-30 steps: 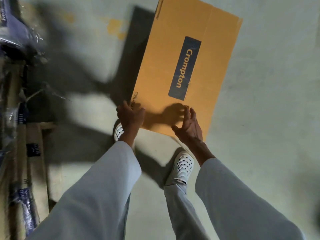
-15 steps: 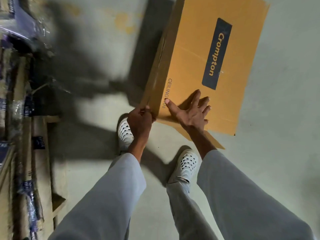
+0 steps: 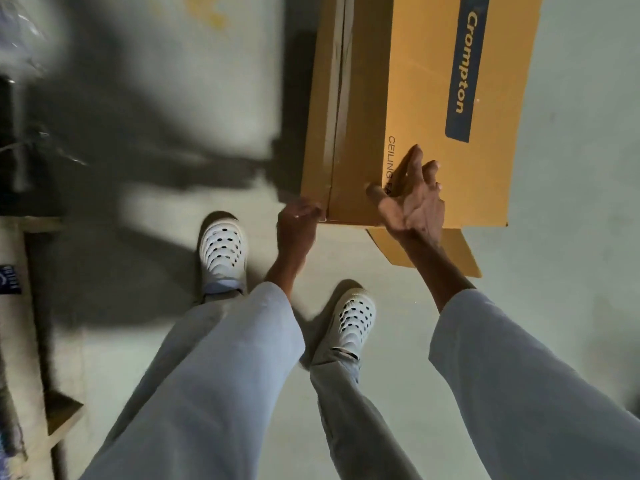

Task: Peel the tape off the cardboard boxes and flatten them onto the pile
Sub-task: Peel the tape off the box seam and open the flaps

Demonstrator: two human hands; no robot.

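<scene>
**Picking at the tape end on the box corner**

The box [image 3: 429, 109] stands on the floor [image 3: 571, 168] at about 1 o'clock from the feet. It looks light and stiff, likely hollow, so it may slide when pulled. The tape [image 3: 337, 98] runs along the side seam. The left hand [image 3: 298, 225] pinches at the near corner where the tape ends, at 9 o'clock from the right hand [image 3: 414, 199], which lies spread flat on the top face, bracing it

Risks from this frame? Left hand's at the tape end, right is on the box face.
1. The left hand pinches at the corner where the tape ends; it may tear short along the seam.
2. The right hand rests open on the box, so pulling might shift it.
3. The loose flap lies near the shoes: possible trip.
</scene>
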